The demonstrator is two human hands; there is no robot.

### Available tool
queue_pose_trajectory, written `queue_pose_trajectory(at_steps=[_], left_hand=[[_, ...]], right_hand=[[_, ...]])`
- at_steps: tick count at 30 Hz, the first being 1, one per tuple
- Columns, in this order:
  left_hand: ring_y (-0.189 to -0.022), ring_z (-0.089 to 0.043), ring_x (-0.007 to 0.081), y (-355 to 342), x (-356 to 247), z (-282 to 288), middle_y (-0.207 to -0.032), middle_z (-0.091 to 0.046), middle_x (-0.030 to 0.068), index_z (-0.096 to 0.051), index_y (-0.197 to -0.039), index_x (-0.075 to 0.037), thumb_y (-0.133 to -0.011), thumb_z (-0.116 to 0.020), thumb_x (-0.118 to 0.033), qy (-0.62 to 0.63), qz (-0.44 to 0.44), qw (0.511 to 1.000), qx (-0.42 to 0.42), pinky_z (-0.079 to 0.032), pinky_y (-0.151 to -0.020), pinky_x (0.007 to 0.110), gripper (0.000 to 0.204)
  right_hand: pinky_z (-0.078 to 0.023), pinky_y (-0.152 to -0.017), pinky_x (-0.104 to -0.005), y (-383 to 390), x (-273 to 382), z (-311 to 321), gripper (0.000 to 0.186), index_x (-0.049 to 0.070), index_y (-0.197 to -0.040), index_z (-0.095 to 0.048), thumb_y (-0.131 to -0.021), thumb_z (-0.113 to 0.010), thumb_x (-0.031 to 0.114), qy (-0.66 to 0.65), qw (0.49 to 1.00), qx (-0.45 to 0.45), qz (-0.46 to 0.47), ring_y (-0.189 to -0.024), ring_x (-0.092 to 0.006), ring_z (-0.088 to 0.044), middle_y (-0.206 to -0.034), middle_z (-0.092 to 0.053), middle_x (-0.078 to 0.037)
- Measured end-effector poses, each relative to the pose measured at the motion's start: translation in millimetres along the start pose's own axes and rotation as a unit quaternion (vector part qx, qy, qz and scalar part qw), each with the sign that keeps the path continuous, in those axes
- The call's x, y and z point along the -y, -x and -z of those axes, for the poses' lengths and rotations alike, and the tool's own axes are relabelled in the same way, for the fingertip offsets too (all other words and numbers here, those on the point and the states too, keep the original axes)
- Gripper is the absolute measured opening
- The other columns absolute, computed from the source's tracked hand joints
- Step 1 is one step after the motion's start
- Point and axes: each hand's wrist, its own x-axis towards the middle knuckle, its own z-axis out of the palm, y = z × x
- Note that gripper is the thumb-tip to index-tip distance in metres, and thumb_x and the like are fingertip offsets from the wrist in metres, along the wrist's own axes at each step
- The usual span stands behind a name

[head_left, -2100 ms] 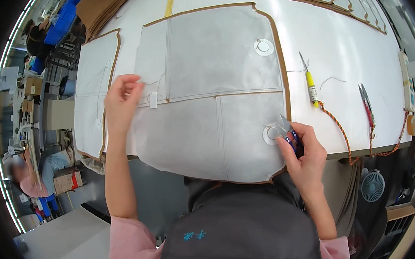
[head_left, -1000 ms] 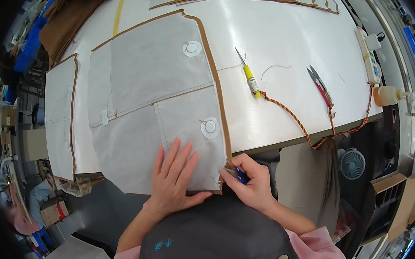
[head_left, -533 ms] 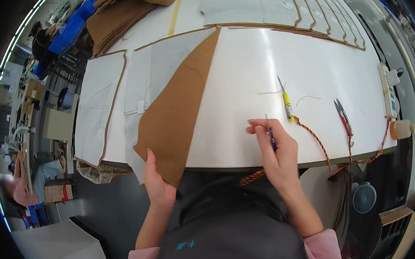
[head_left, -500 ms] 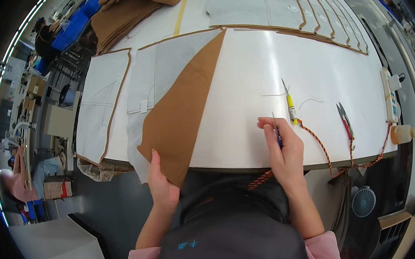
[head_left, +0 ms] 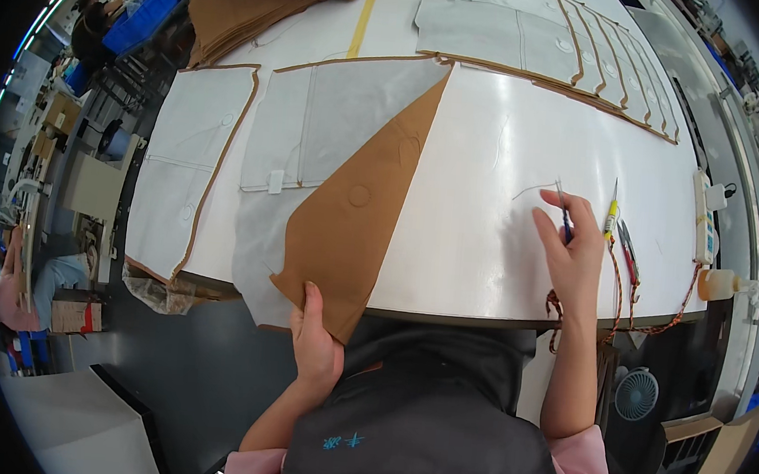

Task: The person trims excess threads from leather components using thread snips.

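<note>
My left hand (head_left: 317, 348) pinches the near corner of a brown cloth panel (head_left: 345, 225) at the table's front edge. The panel's grey-white backing (head_left: 359, 102) lies face up, with its right side folded over to show brown. My right hand (head_left: 576, 252), above the table to the right of the fold, is closed around a slim pointed metal tool (head_left: 566, 218) with a dark blue handle; its exact kind is unclear. A loose thread (head_left: 530, 192) runs beside those fingertips. Just right of this hand lie a yellow-handled pointed tool (head_left: 612, 218) and red-handled snips (head_left: 628, 252), both on braided cords.
Another backed panel (head_left: 185, 164) lies at the left, overhanging the front edge. Brown cloth is piled (head_left: 254, 13) at the far left; overlapping backed pieces (head_left: 511, 38) lie at the far right. A power strip (head_left: 705, 218) and small bottle (head_left: 719, 284) stand at the right edge.
My right hand has moved right and farther over the table with its tool. The yellow-handled tool now lies close beside the red snips. My left hand keeps its hold on the cloth.
</note>
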Motion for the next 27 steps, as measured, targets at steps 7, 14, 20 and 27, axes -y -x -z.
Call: queue_pose_trajectory(at_steps=[7, 14, 20, 27], left_hand=[[-0.124, -0.051, 0.0201, 1.9, 2.7, 3.2, -0.137, -0.049, 0.0085, -0.038, -0.142, -0.002, -0.107, -0.044, -0.03, -0.012, 0.014, 1.0, -0.009, -0.044, -0.102, 0.037, 0.046], [-0.126, -0.05, 0.0224, -0.7, 5.4, 7.4, -0.14, -0.047, 0.0092, -0.036, -0.145, -0.002, -0.106, -0.045, -0.031, 0.003, 0.034, 0.999, 0.001, -0.043, -0.104, 0.038, 0.049], [-0.127, -0.05, 0.0221, -1.0, 4.6, 13.2, -0.139, -0.048, 0.0091, -0.037, -0.144, -0.002, -0.107, -0.044, -0.03, 0.007, 0.022, 0.999, 0.023, -0.043, -0.104, 0.037, 0.048], [-0.125, -0.051, 0.0222, 0.0, 5.2, 8.5, -0.137, -0.05, 0.0092, -0.038, -0.143, -0.001, -0.107, -0.044, -0.029, 0.017, 0.031, 0.999, 0.008, -0.044, -0.103, 0.037, 0.046]], right_hand=[[-0.045, -0.063, -0.0304, -33.4, 65.0, -74.8, 0.023, 0.003, -0.099, -0.063, -0.085, -0.074, 0.018, -0.144, 0.984, 0.087, 0.053, -0.069, -0.0206, -0.056, -0.093, -0.064, -0.007], [-0.047, -0.069, -0.0324, -62.2, 57.2, -95.6, 0.021, 0.002, -0.092, -0.063, -0.09, -0.068, 0.023, -0.131, 0.978, 0.14, 0.081, -0.074, -0.0192, -0.06, -0.081, -0.064, -0.007], [-0.044, -0.062, -0.0221, -37.7, 23.8, -16.6, 0.014, 0.0, -0.092, -0.065, -0.089, -0.068, 0.013, -0.244, 0.843, 0.473, 0.073, -0.072, -0.0048, -0.055, -0.081, -0.065, -0.002], [-0.042, -0.058, -0.0213, -43.5, 27.7, -32.3, 0.021, -0.002, -0.087, -0.065, -0.087, -0.073, 0.018, -0.152, 0.927, 0.34, 0.05, -0.063, -0.0047, -0.056, -0.067, -0.063, -0.002]])
